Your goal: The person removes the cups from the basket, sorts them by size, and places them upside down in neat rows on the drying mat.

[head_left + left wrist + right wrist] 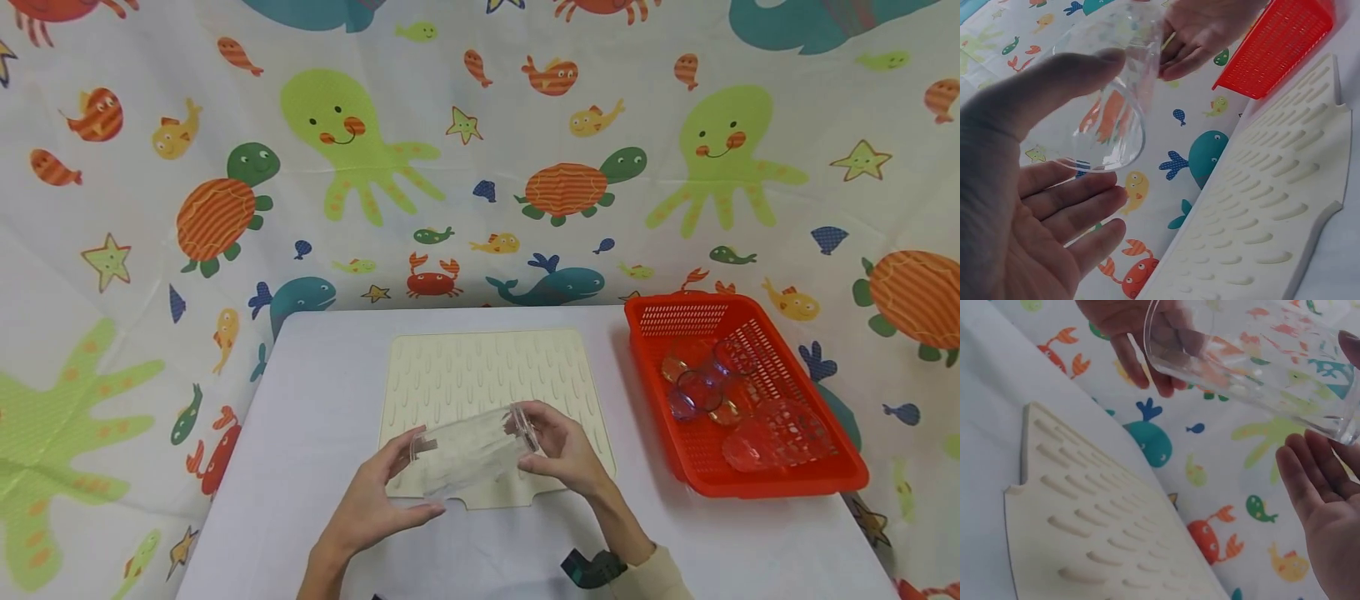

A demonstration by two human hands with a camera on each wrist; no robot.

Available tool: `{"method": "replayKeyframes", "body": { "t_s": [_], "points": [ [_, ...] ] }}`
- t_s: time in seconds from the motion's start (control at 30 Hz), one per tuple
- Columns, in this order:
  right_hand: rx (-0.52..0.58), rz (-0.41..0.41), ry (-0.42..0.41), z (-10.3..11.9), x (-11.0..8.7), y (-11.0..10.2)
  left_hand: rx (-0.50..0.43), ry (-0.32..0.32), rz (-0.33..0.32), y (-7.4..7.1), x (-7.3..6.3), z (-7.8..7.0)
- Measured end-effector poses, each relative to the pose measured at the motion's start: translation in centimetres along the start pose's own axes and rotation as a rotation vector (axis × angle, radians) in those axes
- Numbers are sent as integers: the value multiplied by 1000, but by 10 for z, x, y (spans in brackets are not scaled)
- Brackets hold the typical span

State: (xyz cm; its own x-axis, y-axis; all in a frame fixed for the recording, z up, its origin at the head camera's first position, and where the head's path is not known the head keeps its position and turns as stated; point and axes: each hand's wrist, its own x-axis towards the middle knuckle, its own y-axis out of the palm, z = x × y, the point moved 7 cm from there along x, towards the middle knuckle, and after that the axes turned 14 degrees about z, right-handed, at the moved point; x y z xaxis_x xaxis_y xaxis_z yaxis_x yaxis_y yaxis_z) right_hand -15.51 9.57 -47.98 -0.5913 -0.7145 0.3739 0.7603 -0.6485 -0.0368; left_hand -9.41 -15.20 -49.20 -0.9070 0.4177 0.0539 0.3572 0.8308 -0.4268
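A clear plastic tumbler [474, 454] lies tilted on its side between both hands, above a cream ridged mat [487, 358]. My left hand [375, 500] is around its open end, with the thumb toward me and the fingers on the far side. The rim of the tumbler [1129, 159] shows between that thumb and fingers in the left wrist view. At the other end, my right hand [566, 450] pinches the thick base between thumb and fingers. In the right wrist view the tumbler [1260, 381] looks see-through, with nothing visible inside.
A red plastic basket [652, 400] stands on the right of the white table [322, 375], with several transparent cups or glasses [697, 392] in it. Behind the table hangs a sea-animal print cloth [450, 167]. A dark band [592, 569] is at the right wrist.
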Motion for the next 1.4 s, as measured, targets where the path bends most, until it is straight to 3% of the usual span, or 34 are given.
{"method": "replayKeyframes", "body": {
  "t_s": [0.13,0.3,0.67,1.03,1.2,1.4],
  "points": [
    [12,-3,-41,5,11,3,-55,-20,-9,5,0,9],
    [4,-48,-30,9,26,4,-90,-43,-24,10,0,14],
    [-225,-104,62,5,53,12,-64,-100,-113,11,-3,24],
    [-363,-104,108,11,85,9,217,-243,-297,10,-27,51],
    [-424,-138,152,9,99,-1,353,-292,-333,15,-33,67],
    [-530,-164,190,0,118,-11,388,-330,-377,14,-38,80]
  ]
}}
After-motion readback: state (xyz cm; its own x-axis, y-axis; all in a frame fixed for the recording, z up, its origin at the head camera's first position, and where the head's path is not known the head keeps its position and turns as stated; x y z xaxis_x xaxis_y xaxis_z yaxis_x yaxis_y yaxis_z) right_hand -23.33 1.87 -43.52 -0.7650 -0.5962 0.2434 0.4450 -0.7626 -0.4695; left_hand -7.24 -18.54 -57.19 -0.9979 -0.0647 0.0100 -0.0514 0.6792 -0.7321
